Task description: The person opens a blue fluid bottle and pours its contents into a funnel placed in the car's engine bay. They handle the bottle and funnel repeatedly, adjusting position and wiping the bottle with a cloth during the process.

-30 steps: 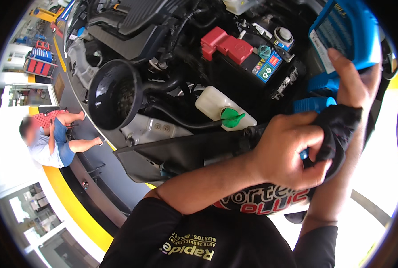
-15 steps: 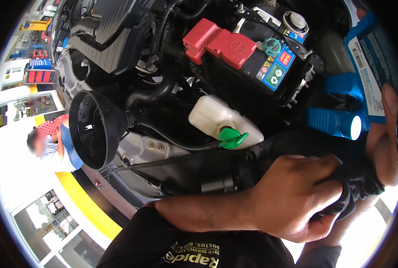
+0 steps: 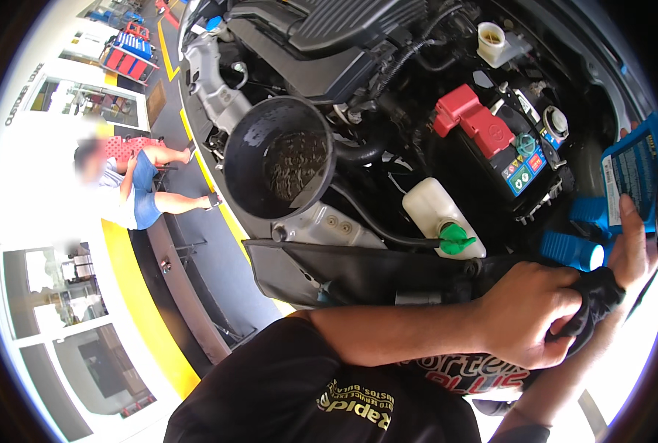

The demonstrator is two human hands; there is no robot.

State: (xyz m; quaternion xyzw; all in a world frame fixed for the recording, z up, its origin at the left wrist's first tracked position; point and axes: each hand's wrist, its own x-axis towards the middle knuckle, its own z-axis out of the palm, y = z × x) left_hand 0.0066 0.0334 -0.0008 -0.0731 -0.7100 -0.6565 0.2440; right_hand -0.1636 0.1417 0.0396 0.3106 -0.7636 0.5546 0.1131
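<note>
My left hand (image 3: 532, 314) is closed on a bunched black cloth (image 3: 596, 299), held against my right wrist. At the far right my right hand (image 3: 632, 247) grips a large blue bottle (image 3: 630, 177) with a pale label. Its fingertips show at the top and lower side of the bottle. Beside that bottle are a blue bottle with a white cap (image 3: 569, 249) and another ribbed blue container (image 3: 589, 212). A white reservoir (image 3: 432, 210) with a green cap (image 3: 456, 238) sits left of them in the engine bay.
A wide black funnel (image 3: 279, 159), wet inside, stands tilted at the bay's left. Behind the reservoir is the battery (image 3: 528, 166) with a red terminal cover (image 3: 473, 122). A small white cup (image 3: 491, 44) stands farther back. A seated person (image 3: 133, 177) is off to the left.
The view has swung, so the engine bay sits farther right and the funnel's inside shows. My left hand still holds the cloth, and my right hand still has the blue bottle.
</note>
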